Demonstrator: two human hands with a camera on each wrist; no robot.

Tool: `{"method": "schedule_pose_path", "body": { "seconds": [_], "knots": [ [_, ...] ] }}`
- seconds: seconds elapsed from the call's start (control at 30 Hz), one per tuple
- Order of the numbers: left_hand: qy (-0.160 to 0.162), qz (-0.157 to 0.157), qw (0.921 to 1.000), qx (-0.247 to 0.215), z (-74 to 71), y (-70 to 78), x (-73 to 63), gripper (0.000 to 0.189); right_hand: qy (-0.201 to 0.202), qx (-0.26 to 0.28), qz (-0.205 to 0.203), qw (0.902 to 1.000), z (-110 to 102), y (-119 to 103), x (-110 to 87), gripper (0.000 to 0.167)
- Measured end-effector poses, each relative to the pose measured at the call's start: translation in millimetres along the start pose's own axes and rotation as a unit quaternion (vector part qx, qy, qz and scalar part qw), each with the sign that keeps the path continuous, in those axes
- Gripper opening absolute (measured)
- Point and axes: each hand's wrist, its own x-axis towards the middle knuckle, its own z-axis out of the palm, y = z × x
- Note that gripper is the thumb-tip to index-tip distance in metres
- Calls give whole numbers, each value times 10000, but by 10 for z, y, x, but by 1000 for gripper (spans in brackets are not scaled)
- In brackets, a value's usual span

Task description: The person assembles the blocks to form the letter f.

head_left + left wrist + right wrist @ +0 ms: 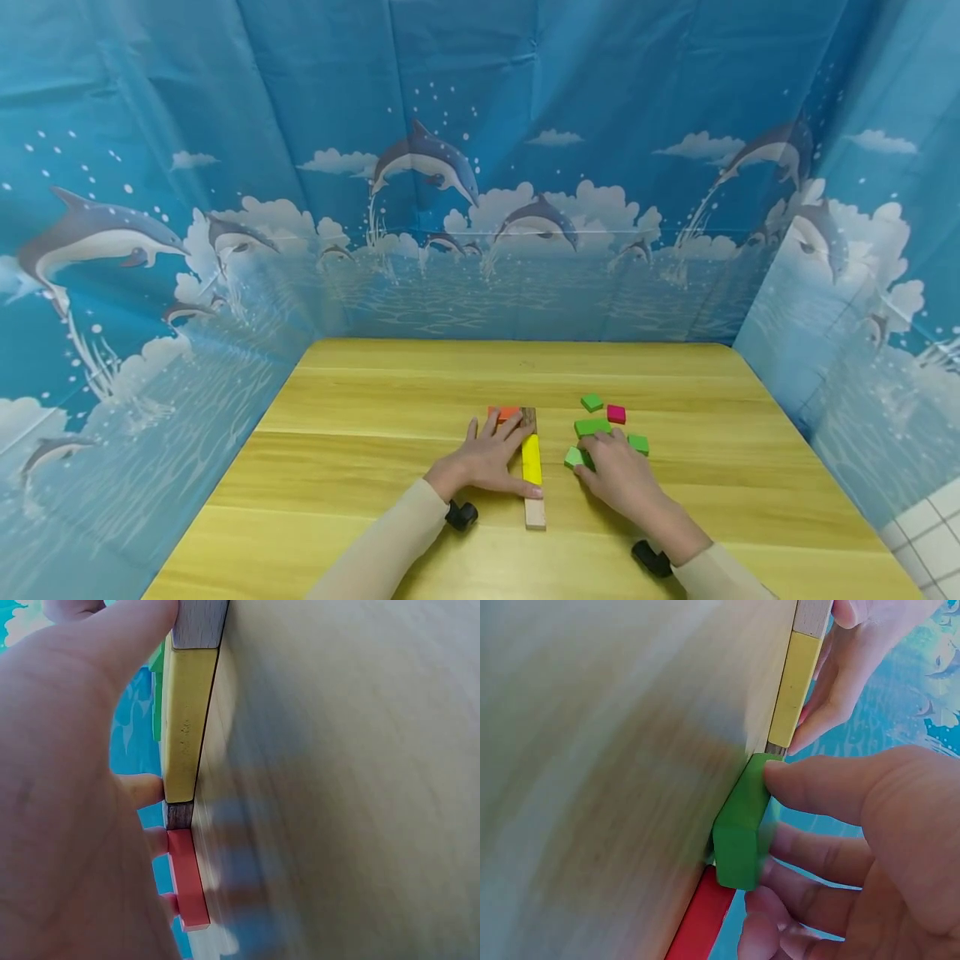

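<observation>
Your right hand (622,475) pinches a green block (746,825) between thumb and fingers, and your left hand (491,462), fingers spread and gripping nothing, touches a line of a pale block (535,517), a yellow block (531,460) and a brown block (529,414), with an orange block (507,412) turned toward the table's left edge. Loose green blocks (592,402) and a red block (616,414) lie right of that line, well in from the far edge. The wood-grained table (360,392) meets a blue dolphin curtain (525,83) there, with white tiles (937,537) beyond its right edge.
</observation>
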Motion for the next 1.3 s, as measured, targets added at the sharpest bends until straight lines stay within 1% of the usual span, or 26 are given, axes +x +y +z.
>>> {"method": "schedule_pose_path", "body": {
  "seconds": [0.2,0.47,0.6,0.83,1.03,1.3],
  "knots": [
    [-4,-26,10000,-27,-34,22,8,113,80,174,-74,9998,3,-7,12,30],
    [-37,-27,10000,15,-32,19,-8,113,125,573,-343,9977,4,-48,-8,36],
    [-22,-11,10000,47,-24,9,-12,113,135,686,-332,9970,13,-61,-22,34],
    [-41,-34,9999,94,-23,9,-13,114,101,696,-307,9971,19,-58,-3,29],
    [-73,-32,9999,91,-25,11,3,114,146,657,-312,9972,10,-59,44,29],
    [-143,-41,9997,175,-26,7,2,114,166,741,-360,9965,27,-52,108,28]
  ]
}}
